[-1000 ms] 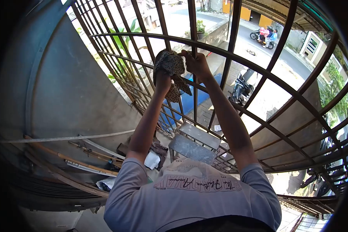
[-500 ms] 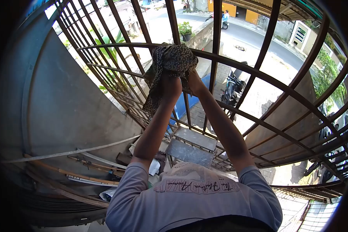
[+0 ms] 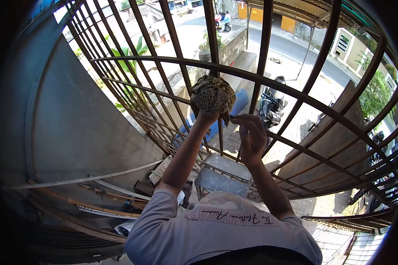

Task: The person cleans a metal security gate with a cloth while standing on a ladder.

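Observation:
A dark patterned cloth (image 3: 213,95) is bunched around an upright bar of the metal grille (image 3: 214,48), below its curved crossbar. My left hand (image 3: 206,118) grips the cloth from underneath, its fingers mostly hidden by the folds. Just right of it, my right hand (image 3: 253,136) is raised with the fingers bent toward the cloth and the thumb apart. Its fingertips come close to the cloth's hanging lower edge, and nothing shows in the palm.
A grey step stool (image 3: 223,179) stands below my arms. Long poles (image 3: 97,203) lean at the lower left beside a grey panel (image 3: 84,119). Beyond the bars are a blue object (image 3: 241,104), a parked motorbike (image 3: 272,106), and a street with riders on a motorbike (image 3: 223,22).
The cloth and my left hand have moved lower on the bar. My right hand has come off the cloth and drawn back to the right.

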The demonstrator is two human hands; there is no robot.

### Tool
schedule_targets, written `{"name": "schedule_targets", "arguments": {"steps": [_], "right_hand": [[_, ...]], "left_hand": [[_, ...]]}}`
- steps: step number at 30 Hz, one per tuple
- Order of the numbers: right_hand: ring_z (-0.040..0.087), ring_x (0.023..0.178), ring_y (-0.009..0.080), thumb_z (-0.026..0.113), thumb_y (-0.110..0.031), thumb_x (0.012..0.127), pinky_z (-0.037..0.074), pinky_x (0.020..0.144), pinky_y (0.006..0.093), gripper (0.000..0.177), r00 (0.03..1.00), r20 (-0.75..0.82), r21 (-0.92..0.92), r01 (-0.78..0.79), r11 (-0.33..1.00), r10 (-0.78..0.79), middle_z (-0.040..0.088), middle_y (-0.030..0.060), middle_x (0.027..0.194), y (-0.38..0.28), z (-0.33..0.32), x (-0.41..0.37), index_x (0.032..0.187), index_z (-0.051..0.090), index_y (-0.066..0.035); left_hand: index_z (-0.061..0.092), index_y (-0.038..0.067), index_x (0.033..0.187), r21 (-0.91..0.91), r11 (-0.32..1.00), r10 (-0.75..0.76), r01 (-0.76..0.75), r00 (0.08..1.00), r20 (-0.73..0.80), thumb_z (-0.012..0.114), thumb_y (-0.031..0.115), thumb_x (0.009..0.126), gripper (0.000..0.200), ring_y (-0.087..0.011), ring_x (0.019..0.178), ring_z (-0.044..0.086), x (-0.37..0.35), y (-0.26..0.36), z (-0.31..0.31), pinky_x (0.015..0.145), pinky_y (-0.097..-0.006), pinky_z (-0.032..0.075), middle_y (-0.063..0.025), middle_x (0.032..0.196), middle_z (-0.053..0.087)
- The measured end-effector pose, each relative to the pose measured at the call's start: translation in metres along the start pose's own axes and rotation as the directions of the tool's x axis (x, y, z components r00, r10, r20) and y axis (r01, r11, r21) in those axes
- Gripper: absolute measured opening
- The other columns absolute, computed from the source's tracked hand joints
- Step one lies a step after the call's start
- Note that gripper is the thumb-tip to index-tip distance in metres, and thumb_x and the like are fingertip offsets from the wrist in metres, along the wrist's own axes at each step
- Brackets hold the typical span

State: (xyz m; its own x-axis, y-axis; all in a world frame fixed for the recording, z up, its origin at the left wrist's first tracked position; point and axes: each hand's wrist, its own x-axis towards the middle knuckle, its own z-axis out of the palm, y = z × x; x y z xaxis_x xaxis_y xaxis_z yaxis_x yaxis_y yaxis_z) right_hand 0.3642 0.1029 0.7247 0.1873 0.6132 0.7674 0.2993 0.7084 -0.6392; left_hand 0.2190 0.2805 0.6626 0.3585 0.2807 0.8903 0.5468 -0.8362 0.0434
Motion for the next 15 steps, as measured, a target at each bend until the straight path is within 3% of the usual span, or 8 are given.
{"name": "schedule_targets", "arguments": {"steps": [2,3,6,7,8,11,13,15], "right_hand": [[0.057,0.091,0.0200,0.051,-0.005,0.086,0.046,0.081,0.0317,0.020,0.994,-0.087,-0.057,0.055,0.997,-0.060,0.058,0.0126,0.103,0.004,-0.012,-0.001,0.101,0.063,0.002],[0.058,0.094,0.0217,0.052,-0.005,0.085,0.046,0.084,0.0332,0.024,0.990,-0.137,-0.059,-0.037,0.998,0.029,0.059,0.0131,0.104,0.007,-0.018,0.001,0.106,0.062,0.000],[0.058,0.101,0.0249,0.056,-0.009,0.085,0.046,0.088,0.0369,0.034,0.967,-0.193,-0.103,-0.189,0.977,0.167,0.059,0.0142,0.108,0.012,-0.024,0.013,0.118,0.057,-0.002],[0.058,0.105,0.0263,0.059,-0.012,0.085,0.045,0.090,0.0390,0.039,0.954,-0.207,-0.147,-0.250,0.957,0.218,0.059,0.0149,0.112,0.013,-0.025,0.016,0.124,0.053,-0.004],[0.058,0.105,0.0263,0.059,-0.012,0.085,0.045,0.090,0.0390,0.039,0.955,-0.205,-0.147,-0.247,0.958,0.214,0.059,0.0149,0.112,0.018,-0.029,0.018,0.124,0.053,-0.004],[0.056,0.115,0.0276,0.062,-0.023,0.088,0.043,0.095,0.0429,0.046,0.941,0.111,-0.261,-0.283,0.923,0.320,0.059,0.0159,0.119,0.029,-0.039,0.019,0.129,0.050,-0.008],[0.057,0.114,0.0277,0.062,-0.023,0.088,0.043,0.094,0.0427,0.044,0.935,0.139,-0.272,-0.282,0.920,0.327,0.060,0.0158,0.119,0.030,-0.041,0.018,0.128,0.051,-0.008],[0.057,0.114,0.0277,0.062,-0.023,0.088,0.044,0.094,0.0425,0.043,0.925,0.169,-0.282,-0.284,0.916,0.339,0.060,0.0158,0.118,0.031,-0.041,0.018,0.127,0.052,-0.008]], "left_hand": [[0.050,0.007,0.129,0.076,0.996,-0.049,0.044,0.996,0.073,0.057,0.018,0.092,0.039,-0.0265,0.122,0.048,-0.003,0.009,-0.008,0.105,-0.0408,0.038,-0.0122,0.130,0.052],[0.050,0.007,0.129,-0.648,0.683,-0.268,0.336,0.941,0.205,0.058,0.018,0.092,0.040,-0.0272,0.122,0.048,-0.007,0.007,-0.007,0.106,-0.0405,0.037,-0.0122,0.130,0.052],[0.050,0.008,0.128,-0.775,0.339,-0.402,0.533,0.827,0.393,0.062,0.018,0.088,0.043,-0.0273,0.119,0.050,-0.020,0.005,-0.005,0.105,-0.0404,0.037,-0.0132,0.129,0.052],[0.051,0.008,0.127,-0.530,0.759,-0.276,0.378,0.924,0.265,0.064,0.020,0.086,0.045,-0.0270,0.117,0.051,-0.022,0.007,-0.014,0.103,-0.0401,0.039,-0.0129,0.127,0.053],[0.052,0.009,0.126,-0.151,0.981,-0.088,0.121,0.975,0.205,0.067,0.022,0.083,0.047,-0.0267,0.115,0.053,-0.024,0.010,-0.021,0.101,-0.0398,0.040,-0.0127,0.125,0.055],[0.059,0.011,0.117,-0.036,0.973,-0.211,0.229,0.939,0.270,0.067,0.031,0.082,0.041,-0.0274,0.110,0.055,-0.032,0.024,-0.029,0.096,-0.0394,0.042,-0.0115,0.118,0.060],[0.063,0.012,0.113,0.084,0.988,-0.145,0.129,0.964,0.222,0.063,0.033,0.083,0.036,-0.0285,0.108,0.055,-0.013,0.039,-0.049,0.095,-0.0392,0.042,-0.0109,0.115,0.061],[0.062,0.012,0.114,0.016,0.991,-0.132,0.132,0.954,0.270,0.064,0.033,0.083,0.037,-0.0291,0.107,0.056,-0.018,0.035,-0.047,0.094,-0.0396,0.042,-0.0110,0.115,0.061]]}}
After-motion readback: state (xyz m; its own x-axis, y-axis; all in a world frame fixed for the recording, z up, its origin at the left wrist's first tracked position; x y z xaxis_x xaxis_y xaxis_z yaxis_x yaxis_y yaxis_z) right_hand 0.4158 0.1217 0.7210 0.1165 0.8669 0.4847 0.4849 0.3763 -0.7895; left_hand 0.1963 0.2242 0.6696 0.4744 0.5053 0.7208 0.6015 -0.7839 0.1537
